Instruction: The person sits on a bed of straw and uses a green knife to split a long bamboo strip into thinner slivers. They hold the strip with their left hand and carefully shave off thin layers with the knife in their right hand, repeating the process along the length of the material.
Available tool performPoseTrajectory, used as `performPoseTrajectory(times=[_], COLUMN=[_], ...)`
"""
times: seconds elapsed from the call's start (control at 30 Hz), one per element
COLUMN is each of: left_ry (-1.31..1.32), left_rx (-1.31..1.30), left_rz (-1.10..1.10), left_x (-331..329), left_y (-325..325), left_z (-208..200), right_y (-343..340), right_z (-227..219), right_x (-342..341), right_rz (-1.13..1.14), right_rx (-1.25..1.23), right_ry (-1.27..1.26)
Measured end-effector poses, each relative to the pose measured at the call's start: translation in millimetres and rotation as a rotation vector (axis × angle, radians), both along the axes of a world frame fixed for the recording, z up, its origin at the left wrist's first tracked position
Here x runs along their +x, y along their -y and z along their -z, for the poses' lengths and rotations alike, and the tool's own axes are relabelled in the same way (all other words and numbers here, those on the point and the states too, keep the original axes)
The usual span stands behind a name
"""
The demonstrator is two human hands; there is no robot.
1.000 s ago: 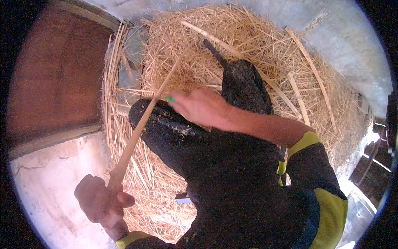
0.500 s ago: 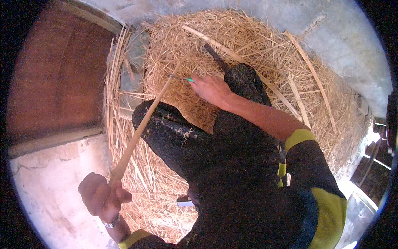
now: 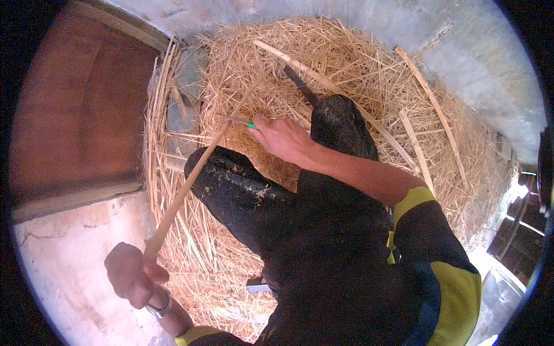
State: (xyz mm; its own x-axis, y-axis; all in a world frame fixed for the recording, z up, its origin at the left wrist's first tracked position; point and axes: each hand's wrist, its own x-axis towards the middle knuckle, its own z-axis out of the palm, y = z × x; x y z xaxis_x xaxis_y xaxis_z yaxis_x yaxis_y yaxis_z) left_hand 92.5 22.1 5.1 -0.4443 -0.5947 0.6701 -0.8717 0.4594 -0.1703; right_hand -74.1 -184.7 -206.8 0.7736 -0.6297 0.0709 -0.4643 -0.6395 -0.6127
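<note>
We are gripping a long wooden stick (image 3: 190, 181) in our clenched left hand (image 3: 131, 275) at seven o'clock, while our right hand (image 3: 283, 138) is pinching a thin green-tipped tool (image 3: 239, 121) over the straw pile (image 3: 346, 75) at twelve.

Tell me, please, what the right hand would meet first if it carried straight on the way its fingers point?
Most likely the straw pile: the right hand, holding a thin green-tipped tool, points up and left over loose straw, with the slanting stick close beside that line; depth is unclear.

One head-worn fisheye view looks steeply down, close over the straw pile (image 3: 346, 75).
</note>
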Motion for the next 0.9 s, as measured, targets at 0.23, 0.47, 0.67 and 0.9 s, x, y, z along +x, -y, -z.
performPoseTrajectory(times=[0.23,0.47,0.67,0.9], left_ry=[0.037,-0.018,0.053,0.04], left_rx=[-0.099,-0.01,-0.058,-0.149], left_rz=[-0.12,-0.025,-0.085,-0.445], left_x=[10,9,6,58], left_y=[-15,-8,0,-26], left_z=[-12,-1,0,8], right_y=[26,76,26,70], right_z=[5,81,12,69], right_x=[45,13,32,74], right_rz=[-0.04,-0.049,-0.045,-0.032], right_rx=[0.02,-0.288,-0.064,-0.274], right_ry=[-0.001,-0.115,0.071,-0.1])
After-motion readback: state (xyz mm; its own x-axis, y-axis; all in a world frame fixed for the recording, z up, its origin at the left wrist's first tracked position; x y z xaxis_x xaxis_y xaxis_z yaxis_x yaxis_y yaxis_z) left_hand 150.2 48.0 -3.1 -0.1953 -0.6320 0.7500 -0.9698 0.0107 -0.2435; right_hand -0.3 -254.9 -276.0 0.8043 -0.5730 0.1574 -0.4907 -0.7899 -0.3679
